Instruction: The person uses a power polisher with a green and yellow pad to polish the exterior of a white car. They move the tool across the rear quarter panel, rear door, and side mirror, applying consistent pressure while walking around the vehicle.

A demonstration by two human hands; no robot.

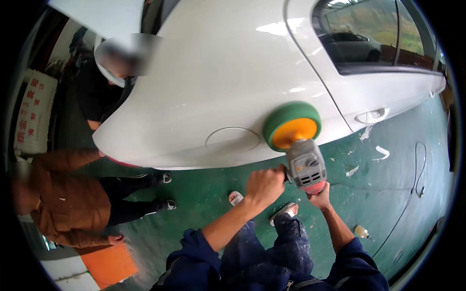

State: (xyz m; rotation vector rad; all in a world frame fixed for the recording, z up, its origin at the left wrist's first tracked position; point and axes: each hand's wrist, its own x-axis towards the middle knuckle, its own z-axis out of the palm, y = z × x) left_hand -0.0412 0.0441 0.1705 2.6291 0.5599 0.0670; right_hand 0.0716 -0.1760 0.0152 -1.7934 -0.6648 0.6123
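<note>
A grey and red electric polisher (307, 165) is held out in front of me in both hands. My left hand (265, 186) is closed round its side handle. At the rear end of the body, my right hand (319, 196) is closed on the red part, its fingers partly hidden. The green foam pad (292, 116) with an orange centre lies against or very close to the white car's side panel (213, 92); exact contact cannot be made out. Left of the pad is the round fuel flap (233, 139).
A car door handle (372, 116) lies right of the pad. A person in a brown jacket (73, 194) stands at left; another in black (92, 87) is behind the car's rear. A cable (410, 194), a small bottle (361, 231) and paper scraps (382, 153) lie on the green floor.
</note>
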